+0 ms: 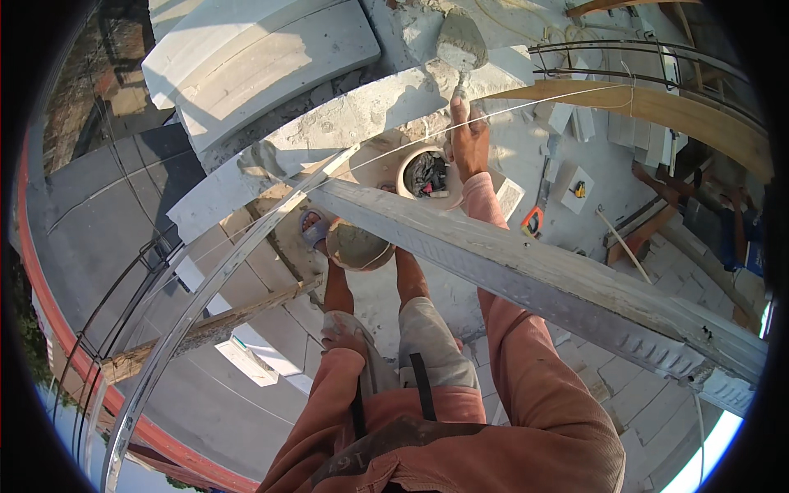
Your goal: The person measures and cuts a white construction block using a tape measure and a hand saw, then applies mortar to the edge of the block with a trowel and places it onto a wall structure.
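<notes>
My right hand [470,144] reaches forward, its fingers wrapped round the handle of a trowel [462,78]. Grey mortar [462,41] covers the blade, which is over the far side of a curved row of pale blocks [329,123]. My left hand [343,335] is low by my left knee, its fingers hard to make out. A round bowl [359,246] of grey mortar sits between my legs, near my sandalled foot [313,226]. A thin white string [509,108] runs close to my right hand, along the curved wall.
A metal beam [509,255] crosses in front of me, and a curved metal strip [205,296] bends down the left. A white bucket [427,174] with dark contents stands below. A handsaw [538,205] lies on the right; another person [727,214] is at the far right.
</notes>
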A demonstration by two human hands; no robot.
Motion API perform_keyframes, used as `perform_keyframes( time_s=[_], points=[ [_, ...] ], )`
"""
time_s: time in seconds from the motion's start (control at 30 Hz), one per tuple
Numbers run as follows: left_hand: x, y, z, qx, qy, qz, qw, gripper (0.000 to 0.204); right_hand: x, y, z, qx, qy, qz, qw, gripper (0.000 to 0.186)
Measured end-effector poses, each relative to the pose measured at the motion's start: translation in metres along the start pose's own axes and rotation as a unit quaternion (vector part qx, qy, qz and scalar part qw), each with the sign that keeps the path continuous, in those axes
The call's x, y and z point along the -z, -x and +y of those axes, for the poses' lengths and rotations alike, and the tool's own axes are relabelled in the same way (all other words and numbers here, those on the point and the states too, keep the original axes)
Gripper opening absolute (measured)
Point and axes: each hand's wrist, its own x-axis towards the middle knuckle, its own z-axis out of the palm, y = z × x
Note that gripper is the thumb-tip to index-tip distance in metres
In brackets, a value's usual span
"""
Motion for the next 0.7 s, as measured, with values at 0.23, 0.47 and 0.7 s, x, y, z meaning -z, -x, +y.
perform_keyframes(
  time_s=[0.23,0.47,0.7],
  points=[
    [0.006,-0.004,-0.007,0.0,0.006,0.001,1.0,0.092,-0.01,0.021,-0.005,0.154,0.218,-0.086,0.96,0.064],
    [0.011,0.002,0.001,-0.022,0.0,0.003,1.0,0.089,-0.016,-0.004,-0.009,0.019,0.057,0.007,0.998,0.07],
    [0.006,0.002,-0.009,0.0,-0.002,-0.002,1.0,0.089,-0.013,0.032,-0.023,-0.006,-0.029,-0.043,0.999,0.067]
  ],
)
